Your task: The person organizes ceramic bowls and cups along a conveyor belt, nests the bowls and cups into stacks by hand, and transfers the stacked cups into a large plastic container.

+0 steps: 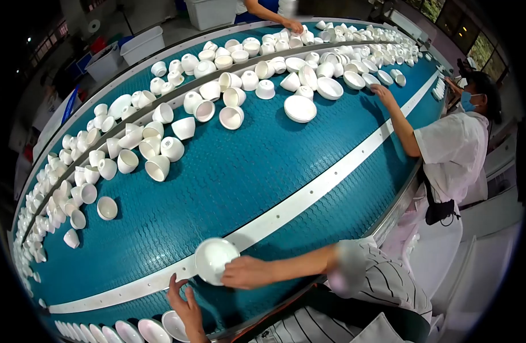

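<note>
My right hand (247, 272) grips the rim of a white bowl (212, 258), its fingers closed on the near right side. The bowl's inside faces up, over the white divider strip (283, 212) of the teal conveyor. Just below and left of it, my left hand (186, 306) has its fingers spread and holds nothing. Beside that hand, a row of white bowls (127, 330) leans on edge along the near lane. The left hand partly overlaps the closest of these bowls (175, 326); I cannot tell if it touches it.
Many white cups (157, 167) and bowls (300, 108) lie jumbled on the far side of the belt (228, 177). A masked co-worker (451, 143) at right reaches over the bowls; another person's hand (293, 26) is among cups at the back. Light bins (142, 46) stand beyond.
</note>
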Demonstrator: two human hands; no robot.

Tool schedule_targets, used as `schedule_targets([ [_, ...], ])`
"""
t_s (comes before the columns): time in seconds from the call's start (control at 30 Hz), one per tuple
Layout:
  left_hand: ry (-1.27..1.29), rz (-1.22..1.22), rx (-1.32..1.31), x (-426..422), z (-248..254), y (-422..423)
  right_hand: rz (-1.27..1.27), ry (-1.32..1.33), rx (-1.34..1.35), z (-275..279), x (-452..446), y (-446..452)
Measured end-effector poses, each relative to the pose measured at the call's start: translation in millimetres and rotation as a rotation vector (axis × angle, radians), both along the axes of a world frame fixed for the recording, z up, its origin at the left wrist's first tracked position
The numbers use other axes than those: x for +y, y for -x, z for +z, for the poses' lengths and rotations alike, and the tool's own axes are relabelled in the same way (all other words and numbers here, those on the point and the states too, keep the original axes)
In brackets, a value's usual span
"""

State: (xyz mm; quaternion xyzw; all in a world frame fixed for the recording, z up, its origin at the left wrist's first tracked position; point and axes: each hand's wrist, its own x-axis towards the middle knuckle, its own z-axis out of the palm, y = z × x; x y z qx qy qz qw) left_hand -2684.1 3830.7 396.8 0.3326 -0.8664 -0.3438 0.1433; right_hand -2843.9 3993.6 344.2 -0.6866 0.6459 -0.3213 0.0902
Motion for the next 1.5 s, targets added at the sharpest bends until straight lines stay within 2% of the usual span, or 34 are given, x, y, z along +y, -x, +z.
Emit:
schedule_targets([
  [0.03, 0.085, -0.147, -0.032, 15, 2, 9, 0.092, -0.05, -0.124, -5, 9, -24],
  [0.07, 0.099, -0.191, -0.129, 30, 0, 15, 0.185, -0.098, -0.254, -8, 17, -37],
  [0.13, 0.331, -0.403, -0.243, 19, -27, 2, 0.213, 0.174, -0.319, 0, 25, -19],
  [0.17, 0.35, -0.404, -0.23, 16, -28, -6, 0.229, 0.312, -0.347, 7, 31, 0],
  [0.23, 0.381, -0.393, -0.195, 12, -32, -21, -0.142, 0.27, -0.203, 30, 55, 95],
  [0.27, 0.376, -0.352, -0.309, 11, -26, -30, -0.429, 0.369, -0.023, 29, 70, 151],
  [0.33, 0.56, -0.28, -0.409, -2, -36, -58, -0.909, 0.291, 0.188, 32, 104, 271],
  [0.37, 0.574, -0.234, -0.457, 0, -32, -60, -1.128, 0.172, 0.255, 19, 120, 329],
  [0.4, 0.588, -0.184, -0.503, 3, -28, -61, -1.288, -0.067, 0.333, 0, 141, 382],
  [0.47, 0.637, -0.231, -0.423, -8, -36, -73, -1.454, -0.434, 0.38, -19, 166, 445],
  [0.53, 0.701, -0.259, -0.474, -10, -37, -76, -1.497, -0.513, 0.215, -36, 180, 488],
  [0.6, 0.634, -0.321, -0.362, -5, -25, -61, -1.371, -0.604, -0.014, -35, 188, 510],
  [0.67, 0.585, -0.289, -0.383, 0, -19, -58, -1.303, -0.485, 0.086, -48, 197, 519],
  [0.73, 0.557, -0.242, -0.409, 9, -12, -52, -1.282, -0.479, 0.154, -47, 205, 501],
  [0.83, 0.536, -0.217, -0.425, 16, -4, -41, -1.239, -0.305, 0.241, -47, 221, 438],
  [0.93, 0.618, -0.126, -0.294, 39, 13, 1, -1.112, -0.077, 0.19, -32, 216, 356],
  [0.97, 0.576, -0.099, -0.208, 55, 16, 22, -1.039, -0.075, 0.155, -25, 213, 325],
  [1.07, 0.231, -0.147, 0.013, 127, 16, 106, -0.833, -0.022, 0.02, -6, 198, 226],
  [1.13, 0.164, -0.36, -0.011, 167, 0, 144, -0.684, -0.072, 0.044, 10, 194, 173],
  [1.17, 0.184, -0.436, -0.127, 187, 4, 158, -0.648, -0.107, 0.035, 11, 194, 150],
  [1.23, 0.259, -0.475, -0.153, 190, -27, 152, -0.567, -0.132, 0.023, 12, 203, 117],
  [1.3, 0.287, -0.522, -0.237, 182, -24, 136, -0.439, -0.079, 0.014, 12, 220, 100],
  [1.33, 0.326, -0.497, -0.279, 176, -26, 122, -0.318, -0.165, -0.045, 11, 231, 96],
  [1.37, 0.392, -0.439, -0.286, 169, -22, 109, -0.158, -0.189, -0.22, 14, 239, 102],
  [1.4, 0.387, -0.391, -0.413, 160, -12, 97, 0.013, -0.222, -0.398, 20, 244, 118],
  [1.43, 0.426, -0.351, -0.486, 151, -10, 85, 0.003, -0.201, -0.828, 39, 243, 145],
  [1.47, 0.467, -0.317, -0.555, 149, 6, 85, -0.218, -0.123, -0.641, 46, 238, 181],
  [1.5, 0.556, -0.277, -0.475, 150, 17, 86, -0.42, -0.023, -0.415, 59, 230, 227],
])
